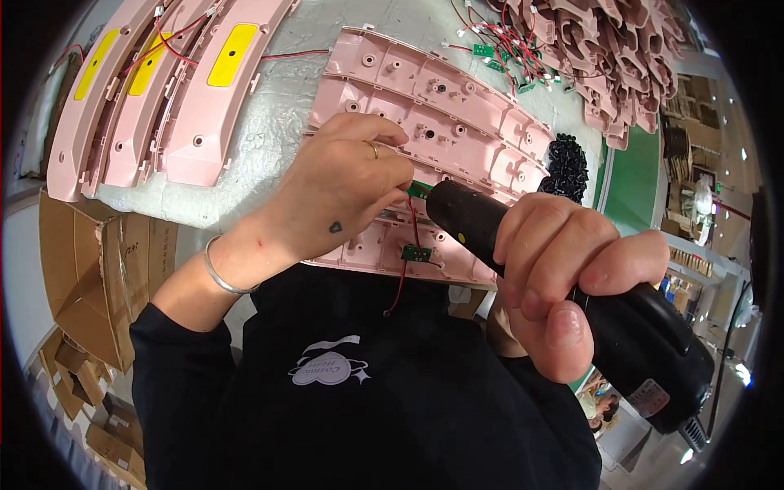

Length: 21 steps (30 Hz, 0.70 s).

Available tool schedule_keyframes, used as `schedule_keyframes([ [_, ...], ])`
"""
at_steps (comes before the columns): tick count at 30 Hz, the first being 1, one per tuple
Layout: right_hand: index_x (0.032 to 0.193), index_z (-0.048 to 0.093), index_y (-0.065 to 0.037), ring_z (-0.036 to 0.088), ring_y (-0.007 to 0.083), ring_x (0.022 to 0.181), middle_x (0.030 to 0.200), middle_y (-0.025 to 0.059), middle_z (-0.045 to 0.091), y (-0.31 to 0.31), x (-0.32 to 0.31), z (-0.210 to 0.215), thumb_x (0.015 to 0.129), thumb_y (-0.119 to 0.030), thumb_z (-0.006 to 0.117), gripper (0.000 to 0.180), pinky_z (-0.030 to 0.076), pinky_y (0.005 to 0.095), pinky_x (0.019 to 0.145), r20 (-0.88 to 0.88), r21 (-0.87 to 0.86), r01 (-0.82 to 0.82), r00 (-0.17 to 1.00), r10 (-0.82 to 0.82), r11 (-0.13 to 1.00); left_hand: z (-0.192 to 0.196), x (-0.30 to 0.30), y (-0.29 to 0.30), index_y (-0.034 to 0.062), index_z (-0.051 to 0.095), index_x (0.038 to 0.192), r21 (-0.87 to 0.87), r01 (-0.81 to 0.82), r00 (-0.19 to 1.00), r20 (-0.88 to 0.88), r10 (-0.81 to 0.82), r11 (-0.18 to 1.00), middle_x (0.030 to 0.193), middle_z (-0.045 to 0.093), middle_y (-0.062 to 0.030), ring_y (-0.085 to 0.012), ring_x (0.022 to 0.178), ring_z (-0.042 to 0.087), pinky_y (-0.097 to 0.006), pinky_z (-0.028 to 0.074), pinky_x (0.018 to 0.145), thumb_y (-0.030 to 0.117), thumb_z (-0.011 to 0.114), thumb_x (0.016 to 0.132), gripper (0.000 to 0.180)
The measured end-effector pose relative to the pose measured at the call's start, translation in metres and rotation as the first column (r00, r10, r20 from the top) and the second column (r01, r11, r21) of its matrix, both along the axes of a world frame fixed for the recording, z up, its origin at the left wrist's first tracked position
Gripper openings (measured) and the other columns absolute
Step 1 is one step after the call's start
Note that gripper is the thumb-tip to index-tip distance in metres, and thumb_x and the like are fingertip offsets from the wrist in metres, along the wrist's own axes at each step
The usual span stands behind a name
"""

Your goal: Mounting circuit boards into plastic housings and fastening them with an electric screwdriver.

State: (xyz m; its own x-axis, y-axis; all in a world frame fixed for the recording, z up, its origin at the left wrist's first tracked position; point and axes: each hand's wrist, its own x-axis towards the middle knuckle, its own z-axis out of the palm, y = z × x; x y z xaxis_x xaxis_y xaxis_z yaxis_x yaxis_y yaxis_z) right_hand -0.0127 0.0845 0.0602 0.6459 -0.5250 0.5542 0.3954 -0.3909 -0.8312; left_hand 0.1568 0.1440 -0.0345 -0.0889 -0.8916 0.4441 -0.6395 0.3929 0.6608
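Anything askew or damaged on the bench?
No damage visible. The red lead from the lower green board dangles past the edge of the nearest pink panel; red-wired boards lie tangled beside the pink heap.

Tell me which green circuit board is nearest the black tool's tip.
The green board between left hand and black tool; a lower board lies over a pink panel, the others among tangled wires at the top.

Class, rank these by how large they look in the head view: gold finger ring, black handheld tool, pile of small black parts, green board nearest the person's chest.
1. Black handheld tool, helped by being nearer the camera
2. Pile of small black parts
3. Green board
4. Gold finger ring
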Motion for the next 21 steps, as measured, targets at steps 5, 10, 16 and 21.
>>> schedule_keyframes([
  [5,0.093,0.037,-0.011,0.043,0.0126,0.045,0.063,0.0009,0.049,-0.004,0.009,0.0,0.077,-0.008,0.058,0.027,0.036,0.0276,0.047,-0.061,0.016,-0.042,0.997,0.043,0.999,0.0,0.007,0.0,0.0062,0.066,0.081,-0.004,0.02,1.0,0.014,-0.02,1.0,0.083,0.067,-0.008,-0.028,0.099,0.06,-0.039,0.045,0.085,0.011,0.075,0.069,0.016],
  [10,0.091,0.037,-0.011,0.043,0.0128,0.045,0.063,0.001,0.05,-0.006,0.009,-0.001,0.077,-0.008,0.06,0.027,0.037,0.0278,0.047,-0.039,0.044,-0.037,0.999,0.039,0.998,0.01,0.016,0.003,0.0052,0.066,0.082,0.004,0.006,0.999,-0.04,-0.006,1.0,0.078,0.066,-0.0073,-0.0286,0.093,0.061,-0.038,0.047,0.081,0.01,0.075,0.069,0.016],
  [16,0.101,0.042,-0.011,0.045,0.0124,0.048,0.063,0.0008,0.05,-0.014,0.002,0.008,0.079,-0.011,0.06,0.028,0.036,0.0269,0.047,-0.007,0.014,-0.038,0.999,0.038,0.999,0.012,0.004,0.008,0.0083,0.066,0.09,-0.009,-0.1,0.981,-0.169,0.097,0.995,0.08,0.065,-0.0053,-0.0256,0.083,0.062,-0.035,0.049,0.075,0.011,0.074,0.071,0.021],
  [21,0.099,0.048,-0.009,0.049,0.0041,0.047,0.059,-0.0075,0.054,-0.014,-0.015,0.038,0.076,-0.012,0.067,0.029,0.042,0.0186,0.054,0.161,0.087,-0.162,0.976,0.147,0.983,0.014,0.001,0.009,0.008,0.067,0.094,-0.103,-0.078,0.972,-0.231,0.053,0.992,0.082,0.065,-0.0058,-0.0246,0.078,0.062,-0.034,0.049,0.068,0.008,0.076,0.069,0.026],
])
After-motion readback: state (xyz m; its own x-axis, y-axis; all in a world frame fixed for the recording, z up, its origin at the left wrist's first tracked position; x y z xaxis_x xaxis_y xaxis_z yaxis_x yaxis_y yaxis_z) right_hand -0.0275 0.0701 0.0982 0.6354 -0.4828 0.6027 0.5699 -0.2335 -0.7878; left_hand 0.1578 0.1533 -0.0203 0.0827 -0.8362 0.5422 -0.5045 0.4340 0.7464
